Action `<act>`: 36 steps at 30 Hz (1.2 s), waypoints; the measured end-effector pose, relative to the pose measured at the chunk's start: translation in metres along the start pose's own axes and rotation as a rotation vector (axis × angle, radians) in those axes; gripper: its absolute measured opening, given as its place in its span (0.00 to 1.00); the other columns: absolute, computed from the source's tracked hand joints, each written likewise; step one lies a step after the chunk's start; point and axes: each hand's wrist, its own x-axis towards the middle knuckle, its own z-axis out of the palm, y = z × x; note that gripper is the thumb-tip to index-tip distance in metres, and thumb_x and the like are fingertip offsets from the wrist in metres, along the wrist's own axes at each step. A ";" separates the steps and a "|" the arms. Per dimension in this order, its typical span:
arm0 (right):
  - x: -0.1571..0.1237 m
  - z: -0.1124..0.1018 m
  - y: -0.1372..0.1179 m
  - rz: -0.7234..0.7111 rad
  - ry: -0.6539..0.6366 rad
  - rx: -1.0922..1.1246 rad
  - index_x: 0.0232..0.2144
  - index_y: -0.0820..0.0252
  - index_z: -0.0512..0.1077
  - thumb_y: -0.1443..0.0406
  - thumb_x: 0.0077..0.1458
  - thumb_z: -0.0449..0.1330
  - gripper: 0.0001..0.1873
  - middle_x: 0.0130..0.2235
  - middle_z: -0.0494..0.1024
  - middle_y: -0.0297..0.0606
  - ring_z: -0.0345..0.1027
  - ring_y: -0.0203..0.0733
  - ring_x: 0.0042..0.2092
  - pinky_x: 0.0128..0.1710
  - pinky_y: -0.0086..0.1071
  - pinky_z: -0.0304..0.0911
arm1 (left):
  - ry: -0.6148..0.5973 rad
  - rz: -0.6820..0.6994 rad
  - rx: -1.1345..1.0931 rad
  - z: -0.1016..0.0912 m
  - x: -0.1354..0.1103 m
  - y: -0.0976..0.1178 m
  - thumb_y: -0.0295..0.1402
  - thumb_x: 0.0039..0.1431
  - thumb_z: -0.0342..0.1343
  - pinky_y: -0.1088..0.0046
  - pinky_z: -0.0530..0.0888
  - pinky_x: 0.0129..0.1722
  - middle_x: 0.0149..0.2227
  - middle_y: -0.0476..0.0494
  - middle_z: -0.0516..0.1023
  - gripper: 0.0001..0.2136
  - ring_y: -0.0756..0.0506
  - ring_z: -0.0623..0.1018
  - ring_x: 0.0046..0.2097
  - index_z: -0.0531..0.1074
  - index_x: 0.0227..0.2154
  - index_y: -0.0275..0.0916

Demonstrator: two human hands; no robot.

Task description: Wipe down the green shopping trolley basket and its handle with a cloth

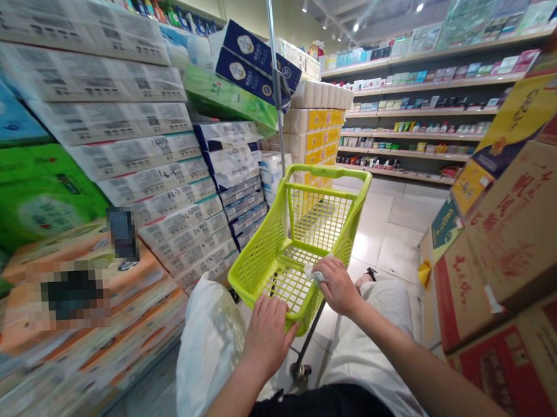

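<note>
A lime-green plastic shopping basket on a wheeled frame stands right in front of me, with perforated sides and a grid bottom. My left hand is closed over its near rim, fingers reaching inside and thumb outside. At the right-hand rim my right hand presses a crumpled white cloth or tissue between its fingers and the plastic. The basket's interior shows only its grid. Below the rim, part of the dark frame and a wheel appear between my legs.
Tall stacks of packaged tissue rise on the left, with orange packs lower down. Cardboard cartons are piled close on the right. A metal pole stands behind the basket. Stocked shelves line the back, beyond a tiled floor.
</note>
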 end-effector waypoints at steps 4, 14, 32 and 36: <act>-0.014 0.009 -0.033 -0.086 -0.100 0.085 0.37 0.57 0.67 0.70 0.49 0.51 0.12 0.38 0.72 0.39 0.63 0.45 0.45 0.53 0.42 0.56 | -0.009 -0.016 0.015 0.001 0.000 0.001 0.34 0.54 0.54 0.51 0.66 0.54 0.34 0.45 0.70 0.05 0.40 0.71 0.43 0.65 0.32 0.41; 0.003 0.003 0.015 0.002 -0.006 0.016 0.37 0.58 0.66 0.70 0.53 0.49 0.09 0.39 0.72 0.40 0.63 0.45 0.45 0.52 0.43 0.56 | -0.025 -0.021 0.000 -0.001 0.000 0.002 0.35 0.55 0.55 0.51 0.64 0.55 0.35 0.45 0.71 0.06 0.40 0.71 0.43 0.65 0.33 0.41; -0.002 0.009 -0.005 0.025 0.003 0.052 0.36 0.58 0.66 0.69 0.54 0.50 0.08 0.37 0.71 0.41 0.61 0.46 0.44 0.50 0.44 0.57 | 0.003 -0.014 -0.025 0.003 -0.003 0.001 0.33 0.55 0.55 0.52 0.63 0.54 0.35 0.46 0.70 0.05 0.41 0.70 0.41 0.65 0.33 0.40; -0.022 0.018 -0.041 -0.149 -0.120 0.111 0.39 0.57 0.66 0.70 0.51 0.51 0.11 0.39 0.72 0.40 0.62 0.45 0.46 0.55 0.45 0.54 | 0.000 -0.024 -0.014 0.004 -0.004 0.000 0.34 0.55 0.54 0.52 0.64 0.53 0.35 0.44 0.70 0.05 0.40 0.69 0.42 0.66 0.33 0.39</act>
